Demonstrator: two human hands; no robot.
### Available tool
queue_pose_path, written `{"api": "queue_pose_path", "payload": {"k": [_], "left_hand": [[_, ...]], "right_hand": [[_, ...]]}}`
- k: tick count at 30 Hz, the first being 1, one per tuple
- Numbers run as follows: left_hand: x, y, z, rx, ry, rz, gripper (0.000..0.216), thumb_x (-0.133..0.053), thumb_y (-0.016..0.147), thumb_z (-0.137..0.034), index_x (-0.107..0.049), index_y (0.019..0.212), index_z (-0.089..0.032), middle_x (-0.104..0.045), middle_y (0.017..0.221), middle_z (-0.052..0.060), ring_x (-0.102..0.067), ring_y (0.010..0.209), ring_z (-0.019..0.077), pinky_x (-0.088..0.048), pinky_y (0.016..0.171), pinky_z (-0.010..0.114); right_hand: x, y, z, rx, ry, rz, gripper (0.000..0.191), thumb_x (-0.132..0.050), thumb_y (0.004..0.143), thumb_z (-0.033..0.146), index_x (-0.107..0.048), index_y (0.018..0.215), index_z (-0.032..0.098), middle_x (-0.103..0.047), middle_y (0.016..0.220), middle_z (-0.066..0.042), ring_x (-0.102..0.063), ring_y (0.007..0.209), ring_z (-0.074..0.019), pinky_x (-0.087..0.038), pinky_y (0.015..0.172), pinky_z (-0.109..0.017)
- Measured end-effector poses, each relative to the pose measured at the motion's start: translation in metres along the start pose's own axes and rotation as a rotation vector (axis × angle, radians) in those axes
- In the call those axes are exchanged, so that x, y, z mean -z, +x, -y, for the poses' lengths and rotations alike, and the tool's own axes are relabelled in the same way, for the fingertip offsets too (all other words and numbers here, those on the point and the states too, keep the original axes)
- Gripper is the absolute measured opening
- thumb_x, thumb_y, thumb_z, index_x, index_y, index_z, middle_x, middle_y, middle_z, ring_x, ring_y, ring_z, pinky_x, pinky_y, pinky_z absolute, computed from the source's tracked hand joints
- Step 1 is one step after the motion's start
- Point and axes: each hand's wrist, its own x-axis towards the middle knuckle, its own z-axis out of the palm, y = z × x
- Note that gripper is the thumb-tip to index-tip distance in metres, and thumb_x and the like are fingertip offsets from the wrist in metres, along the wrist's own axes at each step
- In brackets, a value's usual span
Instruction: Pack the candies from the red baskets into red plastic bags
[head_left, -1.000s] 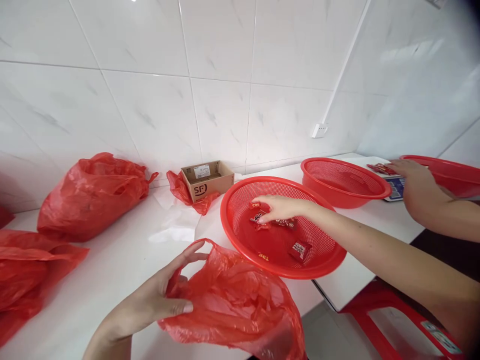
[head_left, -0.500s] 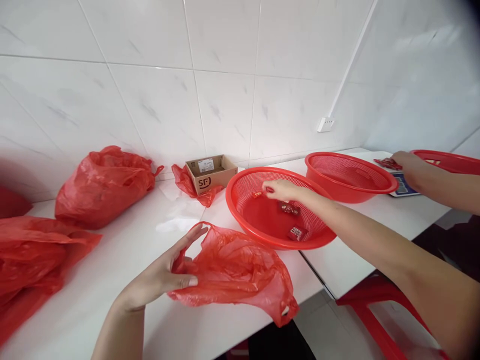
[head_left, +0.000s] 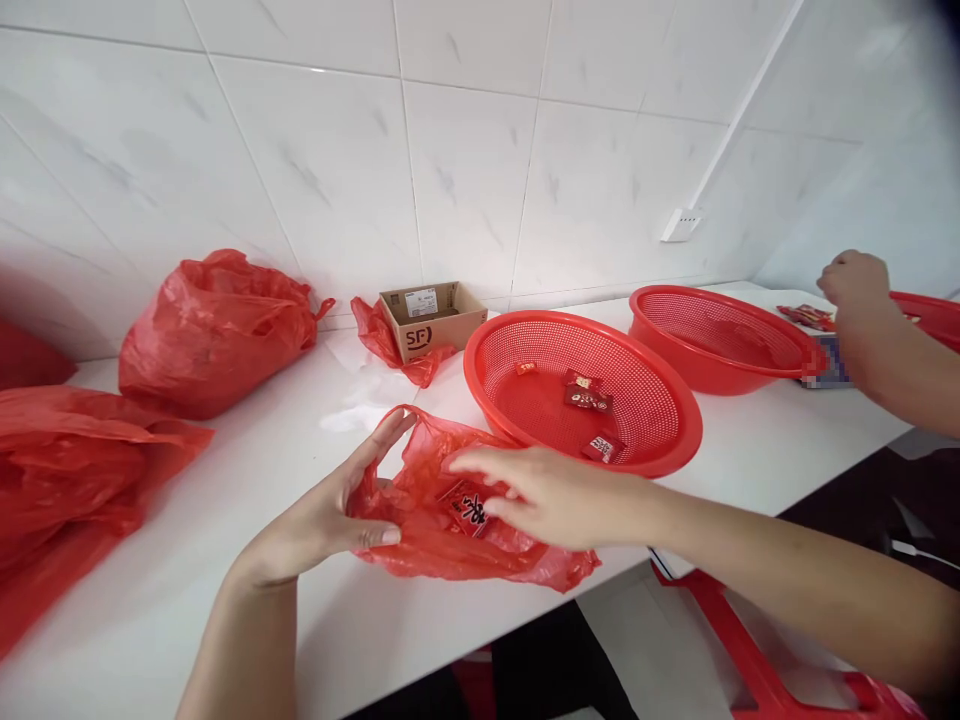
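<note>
My left hand [head_left: 330,515] pinches the rim of a red plastic bag [head_left: 442,545] that lies on the white counter, holding its mouth apart. My right hand [head_left: 544,495] reaches across to the bag's opening, its fingers closed on a red packet [head_left: 466,508] with white print. Just behind the bag sits a red mesh basket [head_left: 487,345] holding a few more red packets [head_left: 587,397].
A second red basket [head_left: 675,300] stands to the right, with another person's closed hand [head_left: 855,280] beyond it over a scale and packets. Full red bags [head_left: 214,335] lie at the left. A small cardboard box [head_left: 431,318] sits against the tiled wall. A red stool [head_left: 757,665] is below the counter.
My right hand left the basket and came to the bag's mouth with a packet. My left hand kept hold of the bag. The other person's hand lifted.
</note>
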Motion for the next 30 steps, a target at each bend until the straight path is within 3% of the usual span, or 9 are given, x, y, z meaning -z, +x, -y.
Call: {"api": "queue_pose_path", "payload": {"k": [3, 5, 8, 12, 17, 20, 22, 27, 30], "left_hand": [[-0.001, -0.001, -0.001, -0.010, -0.028, 0.058, 0.096, -0.075, 0.077, -0.025, -0.017, 0.150, -0.050, 0.005, 0.165, 0.000, -0.049, 0.127, 0.0345, -0.055, 0.090, 0.042], [-0.001, -0.002, 0.000, -0.046, -0.026, 0.073, 0.096, -0.076, 0.077, -0.025, -0.019, 0.151, -0.047, 0.000, 0.166, -0.002, -0.022, 0.145, 0.0373, -0.049, 0.101, 0.045], [-0.001, -0.003, 0.002, -0.079, -0.075, 0.103, 0.098, -0.078, 0.075, -0.027, -0.019, 0.151, -0.047, -0.002, 0.165, -0.002, 0.000, 0.150, 0.0337, -0.040, 0.110, 0.047], [-0.001, -0.003, 0.003, -0.037, -0.191, 0.161, 0.104, -0.079, 0.074, -0.030, -0.012, 0.151, -0.050, 0.007, 0.165, 0.003, -0.017, 0.147, 0.0410, -0.043, 0.105, 0.054], [-0.004, -0.002, -0.002, 0.028, -0.257, 0.142, 0.106, -0.080, 0.074, -0.027, -0.010, 0.149, -0.054, 0.018, 0.164, 0.007, -0.045, 0.133, 0.0418, -0.046, 0.100, 0.057], [-0.003, -0.001, -0.001, 0.009, -0.266, 0.140, 0.108, -0.080, 0.074, -0.027, -0.008, 0.150, -0.052, 0.016, 0.164, 0.008, -0.045, 0.133, 0.0412, -0.046, 0.101, 0.057], [-0.003, -0.001, 0.000, 0.004, -0.261, 0.134, 0.109, -0.080, 0.074, -0.026, -0.007, 0.150, -0.052, 0.017, 0.164, 0.008, -0.045, 0.132, 0.0416, -0.047, 0.099, 0.056], [-0.003, 0.000, -0.001, -0.023, -0.224, 0.091, 0.107, -0.079, 0.073, -0.023, -0.011, 0.149, -0.054, 0.016, 0.164, 0.002, -0.044, 0.134, 0.0390, -0.049, 0.100, 0.053], [-0.002, -0.001, 0.000, -0.047, -0.169, 0.067, 0.104, -0.079, 0.074, -0.026, -0.014, 0.150, -0.052, 0.017, 0.164, -0.001, -0.037, 0.138, 0.0394, -0.048, 0.102, 0.050]], "right_hand": [[0.055, 0.006, -0.023, -0.043, 0.069, -0.197, 0.035, -0.041, 0.099, 0.034, -0.047, 0.133, 0.031, -0.066, 0.122, -0.003, -0.066, 0.102, -0.0175, -0.054, 0.084, -0.031], [0.090, 0.013, -0.058, -0.206, -0.126, -0.342, 0.038, -0.041, 0.098, 0.038, -0.046, 0.134, 0.029, -0.063, 0.127, -0.005, -0.065, 0.105, -0.0202, -0.053, 0.086, -0.034], [0.121, 0.020, -0.122, -0.520, -0.411, -0.192, 0.061, -0.060, 0.086, 0.036, -0.041, 0.143, 0.023, -0.049, 0.144, -0.013, -0.054, 0.124, -0.0305, -0.046, 0.099, -0.042], [0.117, 0.018, -0.177, -0.604, -0.410, -0.039, 0.086, -0.077, 0.070, 0.037, -0.040, 0.145, 0.019, -0.058, 0.132, -0.018, -0.063, 0.111, -0.0334, -0.052, 0.087, -0.040], [0.098, 0.018, -0.190, -0.584, -0.364, 0.076, 0.053, -0.066, 0.074, 0.023, -0.056, 0.126, 0.024, -0.068, 0.105, -0.007, -0.068, 0.072, -0.0191, -0.051, 0.060, -0.028], [0.101, 0.023, -0.182, -0.560, -0.350, 0.099, 0.036, -0.066, 0.067, 0.014, -0.063, 0.102, 0.021, -0.068, 0.091, -0.005, -0.066, 0.069, -0.0187, -0.049, 0.058, -0.027], [0.106, 0.026, -0.163, -0.533, -0.328, 0.083, 0.032, -0.063, 0.071, 0.015, -0.060, 0.102, 0.022, -0.068, 0.093, -0.005, -0.066, 0.067, -0.0175, -0.049, 0.057, -0.027], [0.094, 0.025, -0.058, -0.192, 0.103, -0.093, 0.030, -0.060, 0.083, 0.028, -0.051, 0.112, 0.029, -0.067, 0.106, -0.001, -0.066, 0.073, -0.0144, -0.053, 0.059, -0.026], [0.059, 0.025, 0.000, 0.007, 0.209, 0.020, 0.030, -0.064, 0.080, 0.024, -0.057, 0.108, 0.030, -0.068, 0.102, 0.002, -0.067, 0.080, -0.0153, -0.055, 0.064, -0.025]]}}
